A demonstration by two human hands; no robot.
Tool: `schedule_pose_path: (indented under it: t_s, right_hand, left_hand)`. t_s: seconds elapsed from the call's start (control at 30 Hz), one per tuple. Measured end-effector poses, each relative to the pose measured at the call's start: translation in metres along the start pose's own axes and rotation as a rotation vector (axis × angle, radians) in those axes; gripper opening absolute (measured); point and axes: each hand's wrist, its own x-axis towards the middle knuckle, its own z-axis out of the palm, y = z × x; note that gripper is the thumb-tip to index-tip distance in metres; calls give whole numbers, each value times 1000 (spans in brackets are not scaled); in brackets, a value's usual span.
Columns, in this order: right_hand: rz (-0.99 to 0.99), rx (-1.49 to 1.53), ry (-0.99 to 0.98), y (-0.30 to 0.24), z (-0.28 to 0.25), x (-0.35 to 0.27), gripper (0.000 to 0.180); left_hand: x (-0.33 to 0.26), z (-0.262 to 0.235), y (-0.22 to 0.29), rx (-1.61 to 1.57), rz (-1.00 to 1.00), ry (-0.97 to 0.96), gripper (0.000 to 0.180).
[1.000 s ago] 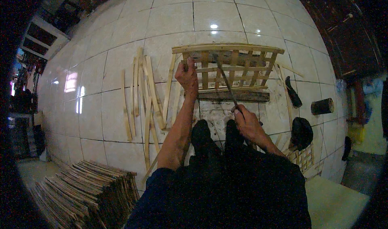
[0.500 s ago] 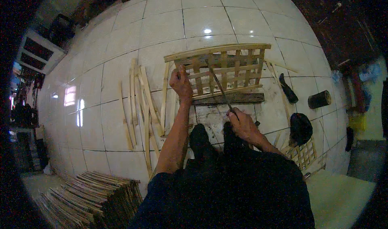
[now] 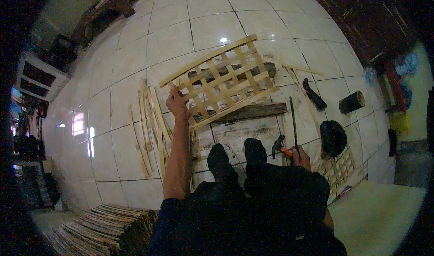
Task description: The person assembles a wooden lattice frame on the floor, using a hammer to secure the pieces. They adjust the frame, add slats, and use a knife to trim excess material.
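A woven lattice panel of pale bamboo strips [image 3: 217, 91] lies aslant over two dark wooden bars on the tiled floor. My left hand [image 3: 177, 101] grips the panel's left end, fingers closed round its edge. Low on the right, beside my knee, my right hand [image 3: 299, 159] is closed on a long thin dark tool [image 3: 294, 120] that points away from me; its exact kind does not show. A hammer [image 3: 278, 145] with an orange handle lies against those fingers; whether they grip it too I cannot make out. The nearer wooden bar [image 3: 253, 112] sits before my feet.
Loose bamboo strips [image 3: 156, 116] lie at the left. At the right are a dark curved object [image 3: 314, 94], a dark cylinder [image 3: 351, 102], a round black object [image 3: 333, 138] and another lattice [image 3: 337, 170]. A large strip stack [image 3: 99, 226] stands at lower left.
My right hand has drawn back from the panel to the lower right with the long tool, beside the hammer. The panel, in my left hand, has swung left and now lies tilted.
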Motion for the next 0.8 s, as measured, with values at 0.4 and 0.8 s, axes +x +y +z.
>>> schedule_pose_path:
  t_s: [0.4,0.8]
  right_hand:
    - [-358,239,-226,-84,20,26,35]
    - [-537,56,-200,-128,25,36,38]
  left_hand:
    - [-47,9,33,-5,286,-149,24]
    - [-57,6,16,116,337,23,14]
